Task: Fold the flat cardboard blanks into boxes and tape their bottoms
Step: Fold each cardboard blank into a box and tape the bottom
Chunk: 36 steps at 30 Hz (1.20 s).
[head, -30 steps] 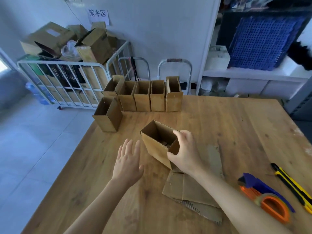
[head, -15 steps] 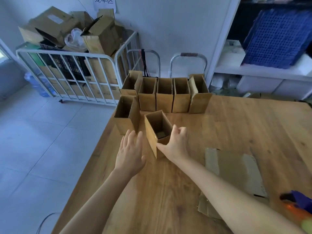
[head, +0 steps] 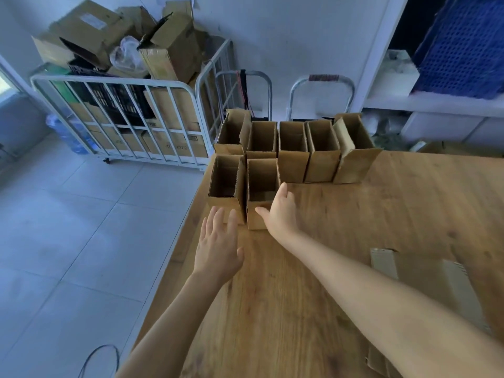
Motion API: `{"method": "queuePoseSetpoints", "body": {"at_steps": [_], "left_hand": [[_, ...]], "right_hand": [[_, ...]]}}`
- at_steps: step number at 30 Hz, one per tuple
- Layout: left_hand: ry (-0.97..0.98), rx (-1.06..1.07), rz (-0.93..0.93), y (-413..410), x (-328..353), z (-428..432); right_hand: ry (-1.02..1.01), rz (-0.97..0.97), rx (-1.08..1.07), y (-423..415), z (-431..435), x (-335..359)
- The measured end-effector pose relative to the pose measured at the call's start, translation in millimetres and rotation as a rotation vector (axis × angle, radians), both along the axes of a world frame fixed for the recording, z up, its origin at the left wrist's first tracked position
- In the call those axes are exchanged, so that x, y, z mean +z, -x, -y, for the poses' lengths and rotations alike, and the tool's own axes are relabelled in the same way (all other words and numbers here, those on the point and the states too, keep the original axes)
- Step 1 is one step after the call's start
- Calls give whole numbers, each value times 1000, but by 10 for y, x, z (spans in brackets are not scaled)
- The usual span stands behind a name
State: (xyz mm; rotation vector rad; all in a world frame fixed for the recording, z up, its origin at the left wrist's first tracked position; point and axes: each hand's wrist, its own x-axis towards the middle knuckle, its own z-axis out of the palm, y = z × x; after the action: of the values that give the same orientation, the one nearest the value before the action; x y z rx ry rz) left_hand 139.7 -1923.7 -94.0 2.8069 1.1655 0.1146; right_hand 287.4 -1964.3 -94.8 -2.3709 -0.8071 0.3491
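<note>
An open-topped folded cardboard box (head: 261, 186) stands upright at the table's far left, close beside another folded box (head: 225, 184). My right hand (head: 281, 214) lies against its near right corner, fingers straight along the side and thumb across the front. My left hand (head: 218, 246) hovers flat with straight fingers just before the left box, holding nothing. Behind them stands a row of several folded boxes (head: 293, 151). Flat cardboard blanks (head: 425, 282) lie at the right, partly behind my right forearm.
The wooden table (head: 341, 268) ends at a left edge beside the boxes, with tiled floor below. A white metal cage cart (head: 122, 118) piled with cartons stands beyond. White shelving with a blue crate (head: 461, 47) is at the back right.
My right hand has slid the box away and left, from mid-table into line beside the left box. Its grip has opened to straight fingers. My left hand followed alongside.
</note>
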Motion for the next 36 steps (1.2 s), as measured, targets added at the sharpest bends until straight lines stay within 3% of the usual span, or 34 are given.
{"method": "queuePoseSetpoints", "body": {"at_steps": [12, 19, 27, 32, 36], "left_hand": [[-17, -55, -13, -164, -32, 205], [147, -157, 40, -591, 19, 1042], [452, -159, -116, -1312, -146, 2006], [605, -70, -121, -1585, -194, 2310], [717, 52, -10, -1689, -190, 2494]], "right_hand": [[20, -6, 101, -228, 237, 20], [143, -27, 67, -684, 1461, 50], [369, -100, -99, -1420, 3109, -40], [388, -244, -187, -1611, 3617, -121], [184, -545, -284, -1558, 3703, -161]]}}
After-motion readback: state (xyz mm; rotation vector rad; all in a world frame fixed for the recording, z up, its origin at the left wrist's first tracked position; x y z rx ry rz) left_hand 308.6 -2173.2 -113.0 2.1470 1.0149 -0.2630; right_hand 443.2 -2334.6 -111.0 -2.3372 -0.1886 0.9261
